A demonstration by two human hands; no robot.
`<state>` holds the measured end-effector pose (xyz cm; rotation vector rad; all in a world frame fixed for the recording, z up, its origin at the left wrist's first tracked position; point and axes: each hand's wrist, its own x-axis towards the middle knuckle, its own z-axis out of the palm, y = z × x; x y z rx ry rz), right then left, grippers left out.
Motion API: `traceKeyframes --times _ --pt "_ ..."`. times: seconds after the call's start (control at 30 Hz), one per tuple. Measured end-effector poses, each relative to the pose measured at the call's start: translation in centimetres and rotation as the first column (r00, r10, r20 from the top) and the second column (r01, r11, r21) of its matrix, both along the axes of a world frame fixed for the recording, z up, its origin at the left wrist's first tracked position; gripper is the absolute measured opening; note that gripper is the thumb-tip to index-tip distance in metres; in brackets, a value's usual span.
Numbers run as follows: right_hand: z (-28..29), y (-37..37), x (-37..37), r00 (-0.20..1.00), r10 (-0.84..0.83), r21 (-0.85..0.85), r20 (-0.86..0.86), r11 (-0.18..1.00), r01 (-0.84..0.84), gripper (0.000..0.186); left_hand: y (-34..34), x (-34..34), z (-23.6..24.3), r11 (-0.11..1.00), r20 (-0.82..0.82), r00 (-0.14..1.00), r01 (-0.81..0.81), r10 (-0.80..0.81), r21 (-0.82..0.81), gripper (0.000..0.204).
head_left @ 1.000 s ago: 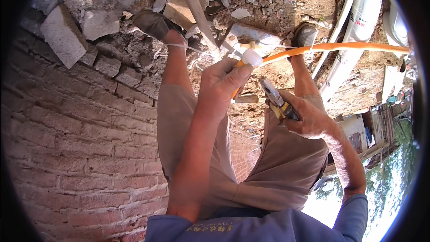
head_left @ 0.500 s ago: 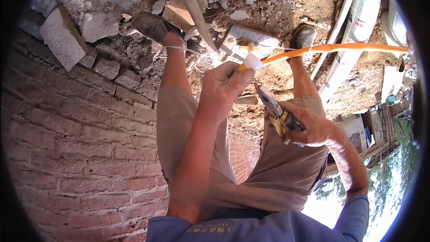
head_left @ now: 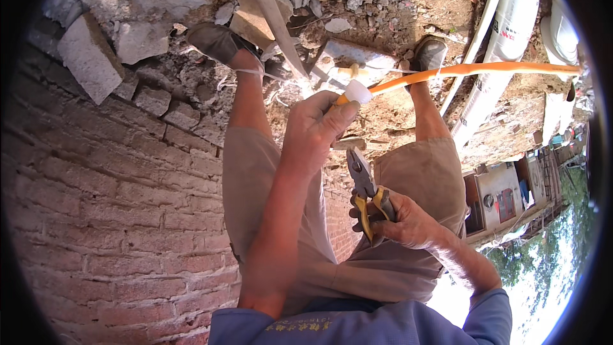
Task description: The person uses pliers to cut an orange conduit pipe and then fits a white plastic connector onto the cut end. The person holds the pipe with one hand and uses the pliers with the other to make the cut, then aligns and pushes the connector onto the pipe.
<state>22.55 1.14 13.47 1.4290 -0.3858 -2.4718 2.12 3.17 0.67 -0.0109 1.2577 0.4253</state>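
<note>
My left hand point(head_left: 311, 129) is closed around the end of an orange pipe point(head_left: 472, 69), pinching it just behind a white round collar point(head_left: 359, 92). From there the pipe runs off to the right. Lower and to the right, my right hand point(head_left: 402, 218) grips combination pliers point(head_left: 364, 182) by their yellow-and-black handles. Their metal jaws point up toward my left hand and stand apart from the pipe. The pliers' handles are slightly spread, and nothing shows between the jaws. My left fingers partly hide the pipe's tip.
A red brick wall point(head_left: 121, 217) rises along the left. Broken blocks point(head_left: 91, 57) and rubble lie near my feet, with a wooden stick point(head_left: 273, 16) leaning across. Thick white pipes point(head_left: 511, 32) run along the right. A pale slab point(head_left: 364, 54) lies between my shoes.
My right hand has drawn the pliers down and to the left, away from the pipe, turning the jaws more upright. The left hand with the pipe has barely shifted.
</note>
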Motion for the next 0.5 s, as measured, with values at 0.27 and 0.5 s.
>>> traceKeyframes --times 0.27,0.5 --pt "-1.1 2.3 1.2 0.995 0.097 0.139 -0.028 0.986 -0.092 0.038 0.0 -0.1 0.0 0.998 0.006 0.999 0.046 -0.047 0.041 0.029" --pt "-1.6 2.7 2.1 0.994 0.099 0.132 -0.042 0.987 -0.092 0.042 0.0 0.1 0.2 0.997 0.041 0.996 0.076 -0.077 0.034 0.028"
